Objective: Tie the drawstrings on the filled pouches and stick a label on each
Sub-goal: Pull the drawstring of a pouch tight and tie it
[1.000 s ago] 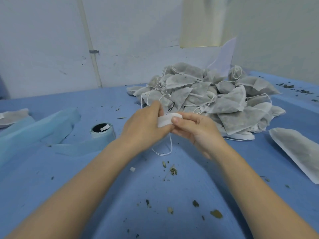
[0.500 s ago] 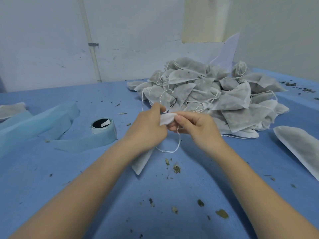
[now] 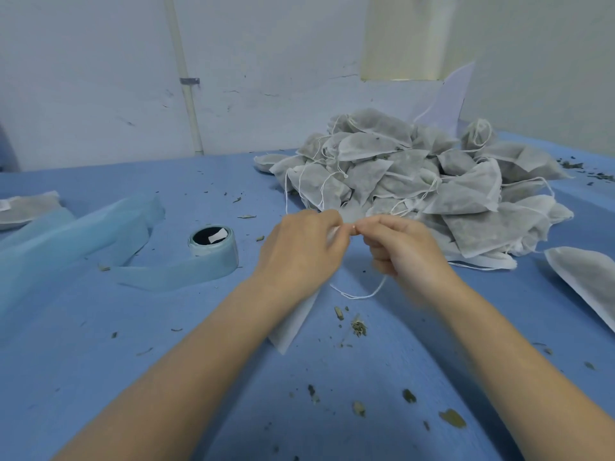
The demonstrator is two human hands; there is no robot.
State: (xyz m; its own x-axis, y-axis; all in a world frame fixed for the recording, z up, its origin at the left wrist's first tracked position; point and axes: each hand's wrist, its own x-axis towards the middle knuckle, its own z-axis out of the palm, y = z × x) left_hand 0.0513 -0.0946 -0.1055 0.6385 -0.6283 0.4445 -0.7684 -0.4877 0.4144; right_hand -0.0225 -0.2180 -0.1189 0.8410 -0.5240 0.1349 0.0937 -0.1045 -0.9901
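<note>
My left hand grips the neck of a white pouch; the pouch body hangs below my wrist, mostly hidden by it. My right hand, blurred, pinches the pouch's white drawstring right beside the left fingertips, and a loop of the string droops under it. A big pile of filled grey-white pouches with loose strings lies just beyond both hands. A roll of pale blue label tape stands to the left, its tail trailing over the blue table.
Another filled pouch lies at the right edge, and one at the far left next to loose pale blue backing strips. Dried herb crumbs are scattered over the table. A white wall with a pipe closes the back.
The pouch has turned so its body now hangs under my left wrist. My right hand has let go of the pouch top and taken the drawstring, and both hands have come closer together.
</note>
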